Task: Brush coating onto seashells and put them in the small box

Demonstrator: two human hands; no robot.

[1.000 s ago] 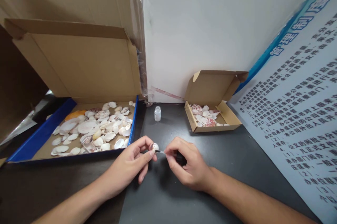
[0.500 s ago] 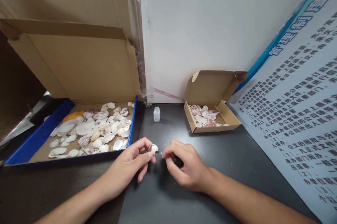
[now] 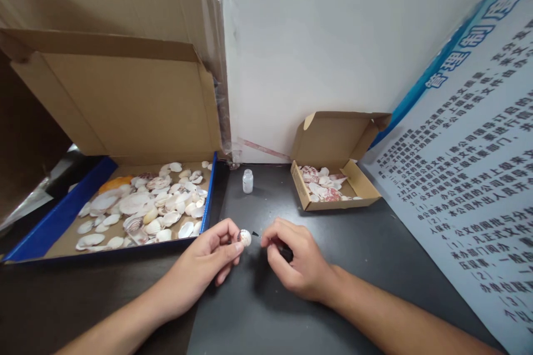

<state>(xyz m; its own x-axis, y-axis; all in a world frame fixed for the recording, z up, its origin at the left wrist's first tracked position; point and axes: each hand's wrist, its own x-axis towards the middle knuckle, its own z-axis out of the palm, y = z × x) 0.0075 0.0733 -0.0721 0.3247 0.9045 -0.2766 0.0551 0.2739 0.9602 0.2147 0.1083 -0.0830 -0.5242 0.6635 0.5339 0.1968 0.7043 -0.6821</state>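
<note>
Between the thumb and fingers of my left hand (image 3: pixel 217 250) is a small white seashell (image 3: pixel 245 238) with dark speckles. My right hand (image 3: pixel 295 259) is closed around the black handle of a small brush (image 3: pixel 286 254), much of which its fingers hide. The dark brush tip points at the shell, with a small gap between them. Behind both hands, a small uncapped bottle (image 3: pixel 247 182) with whitish contents stands upright on the dark table (image 3: pixel 333 310).
On the left, an open blue-edged cardboard box (image 3: pixel 211 188) holds many shells (image 3: pixel 137 205). A smaller open cardboard box (image 3: pixel 345 206) with reddish and white shells stands at the back right. A printed board (image 3: pixel 466 177) leans along the right side; a white wall (image 3: pixel 308 55) rises behind.
The brush tip has drawn away from the shell as my right hand moved slightly right. My left hand has turned the shell a little, so more of its speckled face shows.
</note>
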